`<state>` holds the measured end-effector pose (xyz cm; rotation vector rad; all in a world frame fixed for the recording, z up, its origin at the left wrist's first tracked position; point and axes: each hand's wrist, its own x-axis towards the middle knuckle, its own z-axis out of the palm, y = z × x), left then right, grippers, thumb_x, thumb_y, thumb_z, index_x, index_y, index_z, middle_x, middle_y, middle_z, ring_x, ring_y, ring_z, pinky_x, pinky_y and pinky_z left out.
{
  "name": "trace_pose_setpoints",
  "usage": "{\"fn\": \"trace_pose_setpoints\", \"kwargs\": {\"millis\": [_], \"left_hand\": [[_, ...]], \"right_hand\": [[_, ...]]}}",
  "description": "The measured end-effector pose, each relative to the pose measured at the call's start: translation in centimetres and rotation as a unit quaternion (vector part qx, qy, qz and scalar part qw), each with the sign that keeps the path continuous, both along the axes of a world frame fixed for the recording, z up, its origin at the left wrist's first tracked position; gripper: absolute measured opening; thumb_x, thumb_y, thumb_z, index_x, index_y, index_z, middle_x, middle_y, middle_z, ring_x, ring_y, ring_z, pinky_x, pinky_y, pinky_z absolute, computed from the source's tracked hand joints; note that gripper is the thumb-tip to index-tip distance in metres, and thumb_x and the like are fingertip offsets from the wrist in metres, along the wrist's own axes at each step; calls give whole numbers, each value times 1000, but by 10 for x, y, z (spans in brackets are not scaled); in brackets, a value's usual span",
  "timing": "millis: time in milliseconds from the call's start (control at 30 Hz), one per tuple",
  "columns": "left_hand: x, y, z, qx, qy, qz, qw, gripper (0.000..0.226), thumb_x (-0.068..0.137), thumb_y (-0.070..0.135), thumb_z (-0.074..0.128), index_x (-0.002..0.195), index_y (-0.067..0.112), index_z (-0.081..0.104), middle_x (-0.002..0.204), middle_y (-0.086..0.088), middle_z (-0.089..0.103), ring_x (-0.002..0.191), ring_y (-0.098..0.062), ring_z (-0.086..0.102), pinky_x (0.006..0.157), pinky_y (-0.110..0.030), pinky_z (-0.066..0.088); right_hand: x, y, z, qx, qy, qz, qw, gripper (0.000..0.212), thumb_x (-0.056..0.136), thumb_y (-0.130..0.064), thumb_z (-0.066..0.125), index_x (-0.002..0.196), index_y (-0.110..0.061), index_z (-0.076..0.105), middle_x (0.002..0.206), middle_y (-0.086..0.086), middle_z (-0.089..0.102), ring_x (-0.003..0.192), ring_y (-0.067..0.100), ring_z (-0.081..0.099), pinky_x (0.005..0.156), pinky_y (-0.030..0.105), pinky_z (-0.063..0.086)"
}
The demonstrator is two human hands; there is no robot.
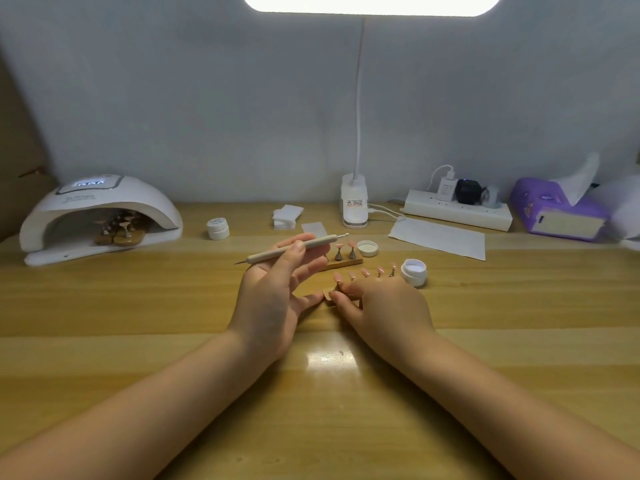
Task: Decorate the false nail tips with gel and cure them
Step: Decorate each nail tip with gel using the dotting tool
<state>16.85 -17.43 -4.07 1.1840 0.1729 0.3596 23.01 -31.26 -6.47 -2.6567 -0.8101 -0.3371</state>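
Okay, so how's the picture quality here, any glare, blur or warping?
Head view: the lamp head is blown out white; its glare patch sits on the table between the forearms; the table's back edge bows with wide-angle distortion; the tissue pack at the right looks soft.

Pink nail tips (365,271) stand upright on small metal stands in a row along a wooden strip (327,296), mostly hidden behind a hand. Just behind, two more tips (346,244) sit on a shorter wooden base (343,262). An open white gel jar (414,271) stands at the row's right end, its lid (367,248) lying upturned nearby. Far left, a white curing lamp (100,216), display lit, shelters another set of tips (119,228).
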Motion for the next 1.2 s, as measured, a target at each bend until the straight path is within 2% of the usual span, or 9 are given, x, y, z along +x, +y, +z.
{"fn": "trace_pose_setpoints", "kwargs": {"millis": [167,333,433,500,600,733,933,1067,1200], "left_hand": [[1,-3,-2,-4,7,5,1000,21,97,25,51,110,21,67,109,-1,73,103,-19,68,93,-56,47],[3,-5,-3,-16,16,13,1000,21,99,25,49,110,22,67,109,0,73,108,-22,66,94,-57,46],[3,-5,-3,1,14,24,1000,22,99,30,49,108,24,68,106,1,74,105,-19,67,91,-52,48],[3,-3,-3,31,-6,50,998,23,98,34,49,106,23,68,102,0,75,98,-17,70,85,-43,53],[1,3,-1,99,-62,91,989,28,97,35,47,107,16,65,96,-4,75,82,-19,72,68,-31,57],[-2,6,-1,159,-130,110,972,31,93,38,46,103,12,59,85,-7,74,70,-18,66,56,-27,54],[-3,5,-10,180,-149,97,967,14,95,28,53,96,14,56,78,-3,71,72,-16,67,58,-27,53],[-3,5,-12,223,-147,97,959,16,90,35,57,92,19,56,77,-1,70,71,-15,65,59,-25,53],[-5,4,-14,250,-149,99,952,15,93,32,57,93,17,56,78,-1,68,69,-14,63,59,-25,52]], "right_hand": [[5,0,-1,4,-4,2,1000,33,98,-47,42,118,-35,65,120,-4,67,128,15,50,91,32,49],[7,-2,-3,3,-22,12,1000,33,99,-45,40,112,-32,68,110,-3,70,117,18,58,86,33,50],[5,-4,-4,21,-50,22,998,36,99,-46,39,105,-31,71,102,-4,72,110,15,62,82,29,48],[3,-5,-2,66,-44,24,997,27,97,-43,47,102,-32,71,92,-5,72,94,15,64,71,25,42],[0,-8,3,159,-10,46,986,15,93,-33,60,99,-27,72,83,-7,71,80,12,63,71,22,42],[-6,-14,6,208,34,54,976,13,90,-31,63,97,-24,71,84,-11,70,74,7,60,68,35,52],[-2,-18,2,176,36,50,982,12,92,-32,60,99,-28,69,83,-19,66,65,1,50,65,29,48],[5,-13,3,186,31,77,979,15,93,-29,59,100,-23,70,88,-14,70,68,0,52,69,31,50],[7,-13,2,209,40,104,971,16,92,-30,60,100,-22,72,89,-12,71,66,-5,52,69,27,51]]}}
